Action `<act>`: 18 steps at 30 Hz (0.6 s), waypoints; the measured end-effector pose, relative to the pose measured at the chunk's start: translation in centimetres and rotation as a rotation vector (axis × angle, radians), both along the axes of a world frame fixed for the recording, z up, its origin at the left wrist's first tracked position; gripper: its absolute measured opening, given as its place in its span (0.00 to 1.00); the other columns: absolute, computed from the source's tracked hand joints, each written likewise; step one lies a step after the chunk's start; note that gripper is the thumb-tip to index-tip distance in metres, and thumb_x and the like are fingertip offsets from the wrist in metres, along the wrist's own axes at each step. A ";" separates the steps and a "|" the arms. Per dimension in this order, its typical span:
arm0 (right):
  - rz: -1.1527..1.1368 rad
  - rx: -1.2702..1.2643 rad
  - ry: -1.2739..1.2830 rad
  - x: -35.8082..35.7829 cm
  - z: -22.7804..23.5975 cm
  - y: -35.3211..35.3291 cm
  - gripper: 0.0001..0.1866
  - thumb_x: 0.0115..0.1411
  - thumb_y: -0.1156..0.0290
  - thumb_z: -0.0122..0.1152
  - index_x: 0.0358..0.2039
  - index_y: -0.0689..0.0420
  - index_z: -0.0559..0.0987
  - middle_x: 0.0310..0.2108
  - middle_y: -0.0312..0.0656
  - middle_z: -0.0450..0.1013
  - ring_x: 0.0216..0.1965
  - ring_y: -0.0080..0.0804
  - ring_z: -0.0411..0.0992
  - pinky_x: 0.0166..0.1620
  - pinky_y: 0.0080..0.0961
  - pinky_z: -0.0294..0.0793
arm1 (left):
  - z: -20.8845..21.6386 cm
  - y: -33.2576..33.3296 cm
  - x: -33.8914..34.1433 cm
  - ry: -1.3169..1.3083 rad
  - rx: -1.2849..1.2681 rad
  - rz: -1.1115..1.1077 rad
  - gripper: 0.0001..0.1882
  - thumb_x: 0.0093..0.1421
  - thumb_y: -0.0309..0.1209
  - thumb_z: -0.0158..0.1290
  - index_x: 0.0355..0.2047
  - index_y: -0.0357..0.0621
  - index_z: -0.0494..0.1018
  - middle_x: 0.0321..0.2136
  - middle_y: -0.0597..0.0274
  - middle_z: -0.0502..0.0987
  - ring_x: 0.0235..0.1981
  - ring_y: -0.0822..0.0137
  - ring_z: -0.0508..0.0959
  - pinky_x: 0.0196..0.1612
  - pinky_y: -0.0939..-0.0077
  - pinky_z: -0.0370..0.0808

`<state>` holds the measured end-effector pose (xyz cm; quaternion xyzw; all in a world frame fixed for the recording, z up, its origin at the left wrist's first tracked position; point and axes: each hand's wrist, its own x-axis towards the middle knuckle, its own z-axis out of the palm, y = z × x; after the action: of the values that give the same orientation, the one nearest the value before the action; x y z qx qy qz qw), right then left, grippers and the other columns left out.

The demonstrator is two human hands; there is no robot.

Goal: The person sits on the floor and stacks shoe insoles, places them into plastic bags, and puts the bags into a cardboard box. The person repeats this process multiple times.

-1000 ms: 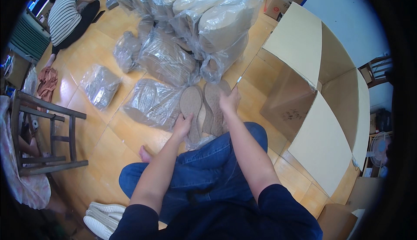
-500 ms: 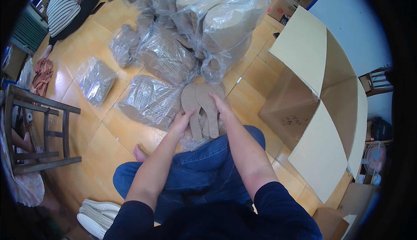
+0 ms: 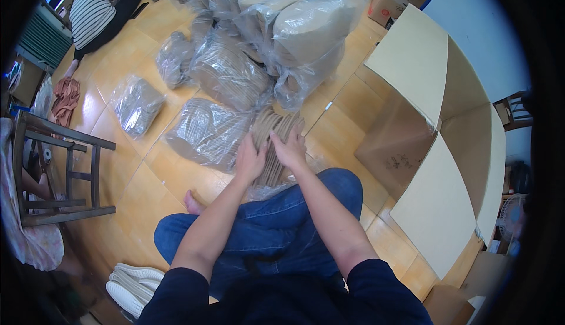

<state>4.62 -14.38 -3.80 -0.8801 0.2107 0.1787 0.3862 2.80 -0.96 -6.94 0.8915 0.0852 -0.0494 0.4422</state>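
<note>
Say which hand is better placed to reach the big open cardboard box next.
Right, probably. The right hand rests on the fanned stack of flat tan insole-shaped pieces, on the side nearer the large open brown cardboard box. The left hand presses the stack's other side, farther away.

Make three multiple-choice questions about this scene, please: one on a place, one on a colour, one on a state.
1. Where is the open cardboard box?
A. To the person's right
B. To the person's left
C. Behind the stool

2. What colour are the person's trousers?
A. Red
B. Blue
C. White

3. How is the stack of tan insoles held?
A. By one hand only
B. By no hand
C. Between the left hand and right hand

Key: 1 A, it stands at the right of the view. 2 B, blue denim covers the legs. 3 C, both hands press on it.
</note>
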 end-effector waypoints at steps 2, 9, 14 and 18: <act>-0.035 0.027 -0.027 0.1 -0.4 0.3 0.48 0.60 0.38 0.44 0.70 0.55 0.44 0.66 0.64 0.49 0.65 0.63 0.53 0.65 0.45 0.55 | -0.7 0.1 -0.3 0.004 -0.046 0.001 0.53 0.50 0.54 0.61 0.64 0.31 0.48 0.59 0.35 0.59 0.61 0.43 0.62 0.61 0.57 0.60; -0.113 0.241 0.167 4.1 -3.0 -4.3 0.44 0.63 0.40 0.41 0.69 0.56 0.48 0.63 0.64 0.56 0.60 0.58 0.61 0.64 0.41 0.58 | -0.4 -5.3 -2.0 -0.027 0.359 -0.079 0.70 0.39 0.56 0.67 0.68 0.33 0.35 0.61 0.32 0.52 0.62 0.39 0.57 0.62 0.48 0.54; -0.294 0.050 -0.185 5.7 -4.2 -6.5 0.41 0.61 0.39 0.45 0.65 0.56 0.61 0.57 0.60 0.65 0.61 0.51 0.62 0.64 0.39 0.58 | 0.7 -4.1 0.9 -0.143 0.547 -0.431 0.71 0.34 0.49 0.69 0.69 0.39 0.36 0.57 0.36 0.58 0.58 0.42 0.61 0.61 0.52 0.57; -0.097 0.025 -0.100 5.7 -5.1 -5.0 0.39 0.60 0.37 0.45 0.61 0.54 0.69 0.56 0.55 0.69 0.60 0.51 0.64 0.63 0.41 0.57 | 0.2 0.6 0.8 -0.122 0.404 -0.527 0.69 0.34 0.52 0.68 0.69 0.38 0.39 0.60 0.38 0.58 0.62 0.42 0.58 0.63 0.48 0.53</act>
<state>10.28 -19.43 -8.93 -0.8717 0.2313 0.1183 0.4156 3.55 -0.32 -6.70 0.9537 -0.1668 -0.0907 0.2331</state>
